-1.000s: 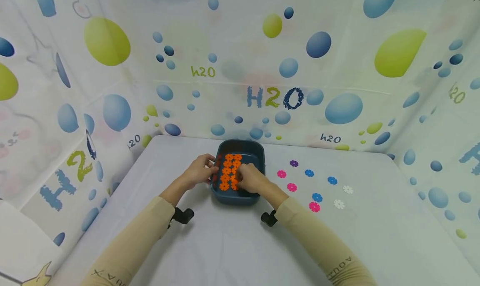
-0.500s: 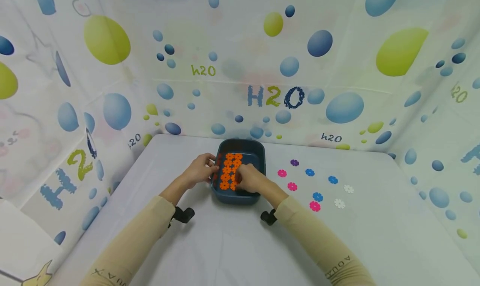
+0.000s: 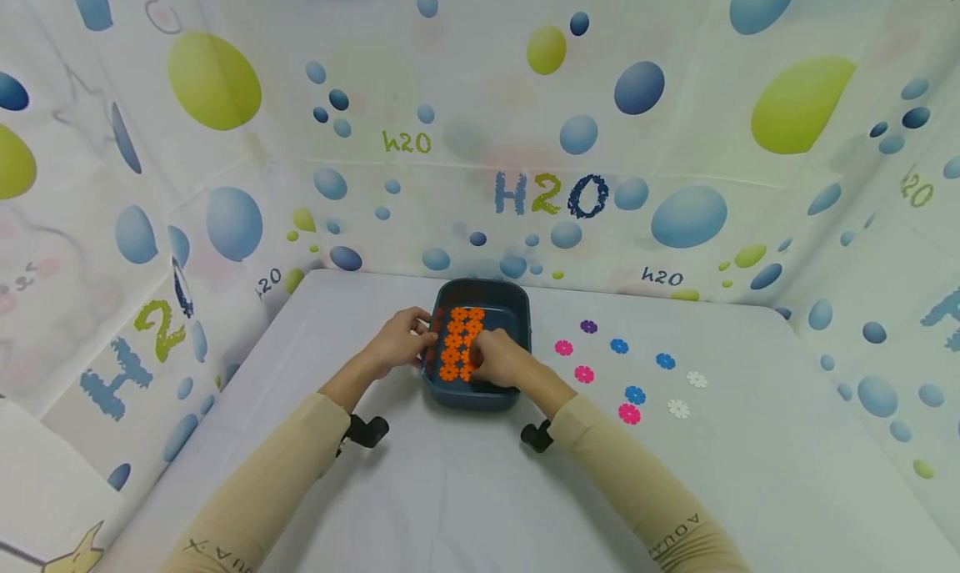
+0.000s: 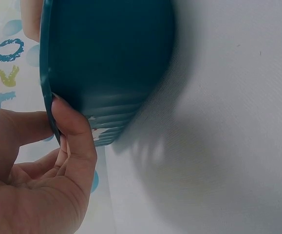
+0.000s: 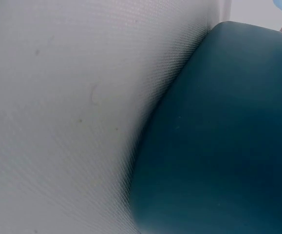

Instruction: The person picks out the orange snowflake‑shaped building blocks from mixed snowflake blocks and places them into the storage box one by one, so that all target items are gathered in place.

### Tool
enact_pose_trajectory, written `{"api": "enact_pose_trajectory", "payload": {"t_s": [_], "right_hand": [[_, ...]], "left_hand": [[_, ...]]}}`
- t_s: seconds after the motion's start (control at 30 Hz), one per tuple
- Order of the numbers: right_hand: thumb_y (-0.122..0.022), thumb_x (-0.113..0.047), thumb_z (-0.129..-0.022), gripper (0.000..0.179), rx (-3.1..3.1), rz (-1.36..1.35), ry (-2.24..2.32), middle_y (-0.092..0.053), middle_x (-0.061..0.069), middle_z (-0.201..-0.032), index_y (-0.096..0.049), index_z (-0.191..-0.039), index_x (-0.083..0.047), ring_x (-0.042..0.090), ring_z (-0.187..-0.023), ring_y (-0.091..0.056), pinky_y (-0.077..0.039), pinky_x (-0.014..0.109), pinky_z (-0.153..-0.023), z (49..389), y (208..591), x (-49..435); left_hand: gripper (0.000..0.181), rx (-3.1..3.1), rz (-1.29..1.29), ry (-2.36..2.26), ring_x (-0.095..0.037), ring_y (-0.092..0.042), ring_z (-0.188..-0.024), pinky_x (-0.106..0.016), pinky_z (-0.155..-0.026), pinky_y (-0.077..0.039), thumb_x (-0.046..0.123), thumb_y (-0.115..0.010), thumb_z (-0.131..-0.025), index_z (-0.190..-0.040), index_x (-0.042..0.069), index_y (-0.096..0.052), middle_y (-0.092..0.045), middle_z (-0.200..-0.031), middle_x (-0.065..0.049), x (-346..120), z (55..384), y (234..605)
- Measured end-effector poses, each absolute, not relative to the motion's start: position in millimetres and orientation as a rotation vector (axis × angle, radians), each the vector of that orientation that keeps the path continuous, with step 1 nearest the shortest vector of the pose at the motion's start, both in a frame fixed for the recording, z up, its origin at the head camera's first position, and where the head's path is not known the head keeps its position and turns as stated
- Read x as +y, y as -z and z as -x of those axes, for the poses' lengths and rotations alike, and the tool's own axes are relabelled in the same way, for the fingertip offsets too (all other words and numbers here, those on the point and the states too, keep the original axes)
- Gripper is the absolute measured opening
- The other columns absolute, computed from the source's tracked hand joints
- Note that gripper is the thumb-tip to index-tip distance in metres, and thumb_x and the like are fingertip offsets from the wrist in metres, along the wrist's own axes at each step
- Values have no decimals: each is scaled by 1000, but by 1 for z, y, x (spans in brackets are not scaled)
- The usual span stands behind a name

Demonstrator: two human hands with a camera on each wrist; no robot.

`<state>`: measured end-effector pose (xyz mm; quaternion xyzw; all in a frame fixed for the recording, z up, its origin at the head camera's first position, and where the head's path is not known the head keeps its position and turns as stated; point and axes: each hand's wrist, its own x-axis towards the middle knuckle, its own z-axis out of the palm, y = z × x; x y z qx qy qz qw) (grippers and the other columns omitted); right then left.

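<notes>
A dark teal plastic basin [image 3: 472, 400] stands on the white-covered table. Inside, along its left half, several orange flower-shaped discs [image 3: 452, 341] lie in two columns. My left hand [image 3: 401, 340] grips the left rim; the left wrist view shows the thumb and fingers [image 4: 74, 119] pinching the basin's edge from both sides. My right hand [image 3: 500, 358] reaches down into the basin with bent fingers, its fingertips right at the lower discs of the right column. The back of the hand hides those fingertips, so I cannot tell if they hold a disc. In the right wrist view the basin wall [image 5: 218, 131] blocks them.
Right of the basin, loose flower discs lie spread on the table: a purple one [image 3: 588, 327], pink ones [image 3: 584, 374], blue ones [image 3: 665, 361] and white ones [image 3: 678, 409]. Behind the table hangs a patterned curtain [image 3: 465, 189].
Both hands keep their places at the basin. The right hand's fingers have shifted very slightly over the lower discs; the loose discs stay put.
</notes>
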<state>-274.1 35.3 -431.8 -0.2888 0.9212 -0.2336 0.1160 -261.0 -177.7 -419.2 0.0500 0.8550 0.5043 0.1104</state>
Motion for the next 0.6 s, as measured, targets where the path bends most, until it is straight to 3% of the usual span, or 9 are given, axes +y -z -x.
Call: {"api": "enact_pose_trajectory", "payload": {"t_s": [0.6], "right_hand": [[-81, -10, -88, 17, 2707, 849, 683, -72, 7, -95, -73, -100, -1, 19, -85, -65, -59, 33, -79, 274, 430, 38]], "left_hand": [[37, 2507, -147, -1479, -32, -66, -87, -33, -67, -61, 9, -55, -105, -138, -6, -47, -58, -103, -17, -177, 260, 417]]}}
